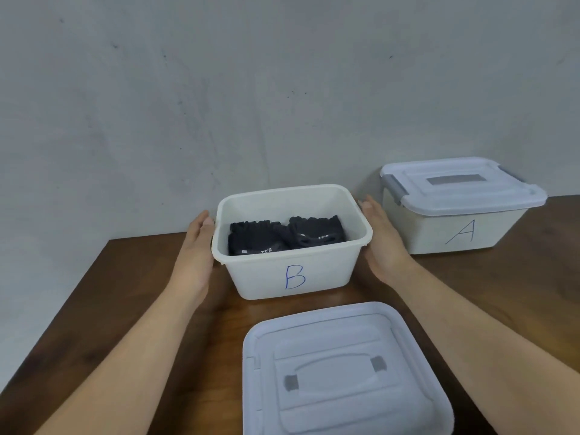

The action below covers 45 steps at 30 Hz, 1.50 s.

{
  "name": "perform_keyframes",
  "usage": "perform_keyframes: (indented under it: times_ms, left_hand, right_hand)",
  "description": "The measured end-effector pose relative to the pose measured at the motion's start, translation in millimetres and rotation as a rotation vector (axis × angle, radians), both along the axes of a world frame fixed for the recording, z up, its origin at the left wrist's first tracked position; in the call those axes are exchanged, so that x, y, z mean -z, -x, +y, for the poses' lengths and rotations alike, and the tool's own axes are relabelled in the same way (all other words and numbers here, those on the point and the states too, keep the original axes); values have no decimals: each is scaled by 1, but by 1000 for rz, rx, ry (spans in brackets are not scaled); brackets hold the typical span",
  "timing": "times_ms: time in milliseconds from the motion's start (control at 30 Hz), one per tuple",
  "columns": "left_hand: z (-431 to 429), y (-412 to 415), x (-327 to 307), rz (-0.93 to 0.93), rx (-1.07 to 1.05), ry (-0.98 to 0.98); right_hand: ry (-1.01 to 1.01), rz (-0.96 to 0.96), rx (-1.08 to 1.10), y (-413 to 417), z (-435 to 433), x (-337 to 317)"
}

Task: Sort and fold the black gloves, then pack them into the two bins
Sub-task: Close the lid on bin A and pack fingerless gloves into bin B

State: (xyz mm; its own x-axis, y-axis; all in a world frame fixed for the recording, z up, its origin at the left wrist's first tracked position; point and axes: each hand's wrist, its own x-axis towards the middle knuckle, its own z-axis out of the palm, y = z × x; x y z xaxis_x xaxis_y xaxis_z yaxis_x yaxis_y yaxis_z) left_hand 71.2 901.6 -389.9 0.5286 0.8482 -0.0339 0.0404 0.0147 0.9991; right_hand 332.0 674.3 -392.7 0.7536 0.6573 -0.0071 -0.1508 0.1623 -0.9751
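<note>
Head view. We record an open white bin marked B (266, 277) at the centre of the frame, standing on a dark wooden table (110, 309) with a grey wall (219, 89) behind it. Inside it lie the black gloves (254, 240), folded into two bundles side by side on the bin floor. One bundle is toward the left of the bin and the other (317, 233) toward the right, and they touch in the middle. White lettering shows on both, too small to read with confidence.

The left hand (197, 243) is at the left wall of bin B, palm turned toward it and fingers straight, with nothing in its grasp. The right hand (381, 237) stands the same way at the bin's right wall, fingers extended and uncurled, likewise holding nothing. Both hands are at or against the bin's sides; we cannot tell whether either is pressing on it.

At centre right of the frame, near the wall, stands a second white bin marked A (439, 233). It is closed with a fitted lid (461, 196) that has grey latches. It stands apart from bin B, beyond the right hand.

At the lower centre of the frame a loose lid (339, 372) lies flat on the table in front of bin B, between the two forearms.
</note>
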Motion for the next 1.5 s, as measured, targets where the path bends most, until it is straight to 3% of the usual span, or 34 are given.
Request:
perform_keyframes:
  times_ms: [100, 167, 300, 433, 500, 633, 800, 1100, 1333, 1500]
  left_hand:
    - [-34, 22, 2, -36, -49, 147]
    - [-58, 38, 6, 23, -71, 144]
    - [-99, 71, 16, 256, 3, 64]
    - [-126, 100, 22, 659, 104, -161]
    - [-140, 110, 19, 725, 174, -212]
    - [-163, 123, 9, 667, 229, -186]
    - [-179, 139, -47, 529, 125, -339]
    - [-151, 127, -161, 89, -62, -514]
    - [-84, 78, -163, 10, -10, -342]
    - [-56, 50, -128, 109, 31, -245]
  right_hand:
    - [137, 27, 27, 13, -31, -1]
    - [225, -6, 7, 25, -58, 0]
    - [411, -137, -34, 42, -114, 8]
    - [745, -349, -82, 62, -152, 13]
    - [808, -339, -123, 74, -164, 13]
    - [720, -226, -113, 101, -176, -5]
    - [489, -410, 21, 130, -183, -70]
    - [120, -623, 204, 125, -138, -182]
    - [83, -492, 135, 91, -83, -167]
    - [200, -421, 105, 65, -53, -128]
